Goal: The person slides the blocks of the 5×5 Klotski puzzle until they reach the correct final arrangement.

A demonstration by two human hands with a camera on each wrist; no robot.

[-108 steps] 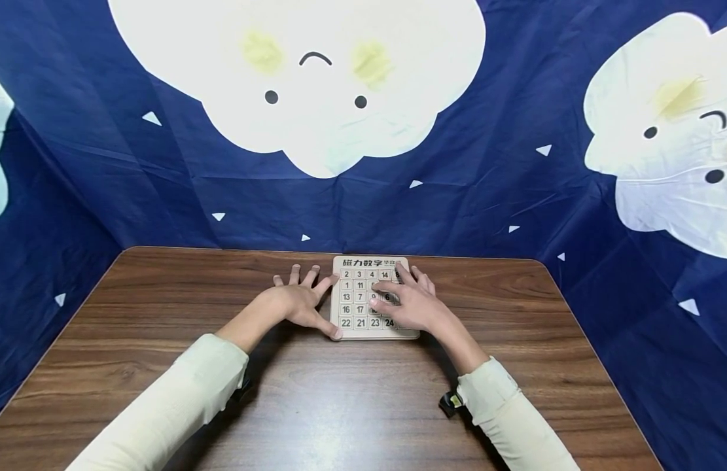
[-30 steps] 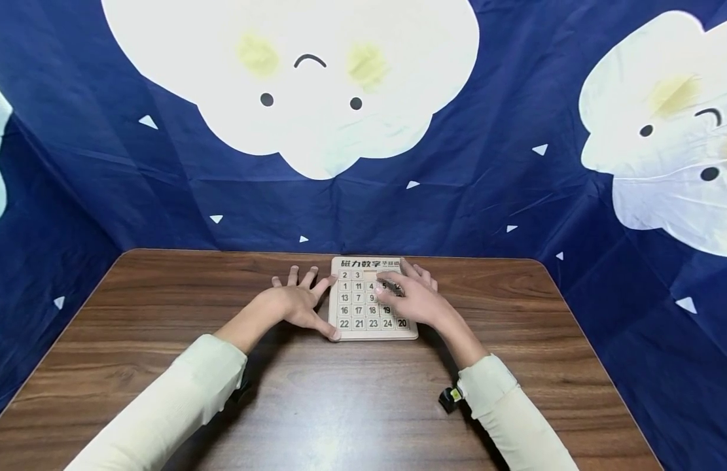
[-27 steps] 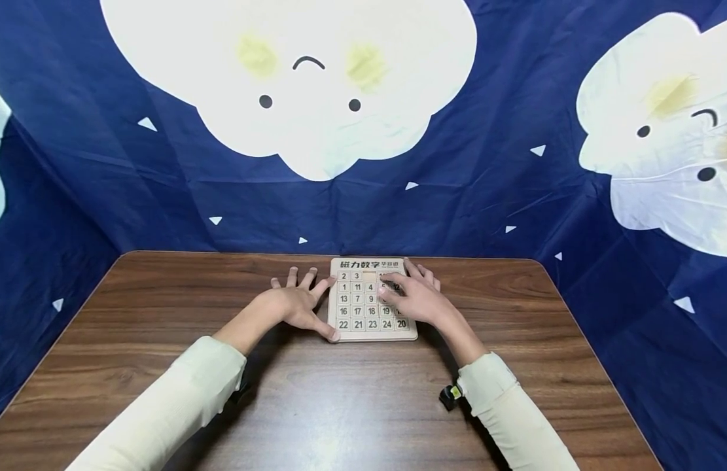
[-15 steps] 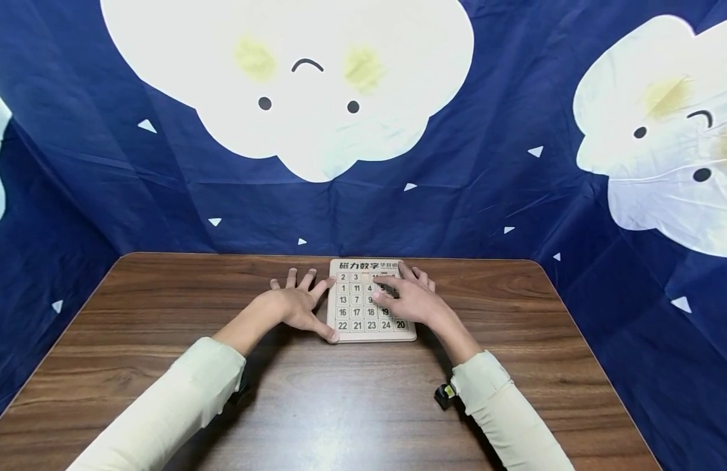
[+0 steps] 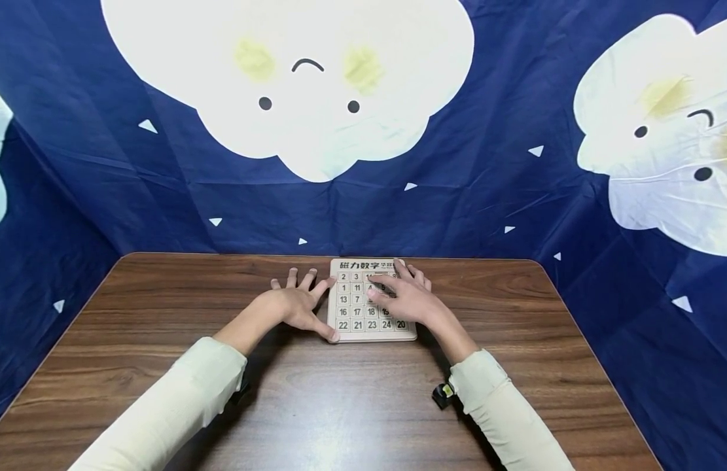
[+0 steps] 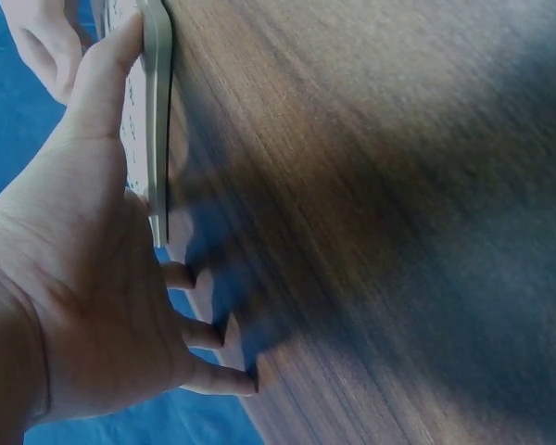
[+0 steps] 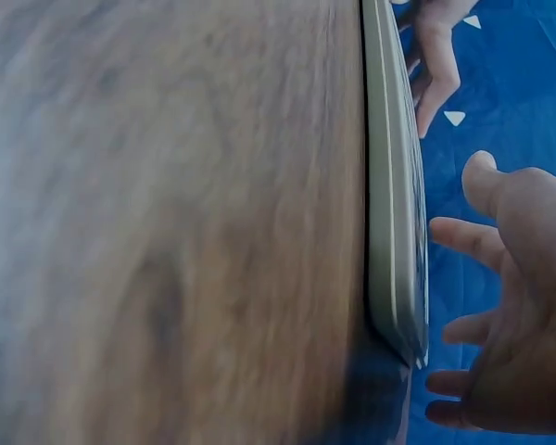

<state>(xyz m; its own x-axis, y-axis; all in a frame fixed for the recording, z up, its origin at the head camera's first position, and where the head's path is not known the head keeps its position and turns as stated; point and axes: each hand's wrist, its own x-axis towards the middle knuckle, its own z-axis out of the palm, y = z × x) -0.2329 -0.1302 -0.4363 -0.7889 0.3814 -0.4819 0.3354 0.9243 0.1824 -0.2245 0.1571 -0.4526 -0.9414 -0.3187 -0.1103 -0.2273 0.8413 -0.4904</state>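
Observation:
A pale sliding number puzzle [image 5: 372, 338] lies flat at the far side of the table. My left hand [image 5: 294, 306] is spread beside it, thumb at the near left corner and index finger at the left edge. Over the puzzle's right half is my right hand [image 5: 413, 297], whose extended index fingertip is at the 14 tile [image 5: 368, 276] in the top row. A bare slot [image 5: 381, 274] shows just right of that tile. Several tiles on the right are hidden under this hand. In the right wrist view, its fingers reach over the puzzle frame [image 7: 385, 185], thumb raised.
The brown wood-grain table [image 5: 316, 405] carries the puzzle near its back edge. Behind it hangs a dark blue cloth [image 5: 269, 203] with white clouds. A small black device [image 5: 442, 395] sits at the right sleeve cuff.
The 4 tile has gone from the top row down to the second row. The 14 tile has slid left into the third place, with my right hand shifting slightly left. My left hand stays put.

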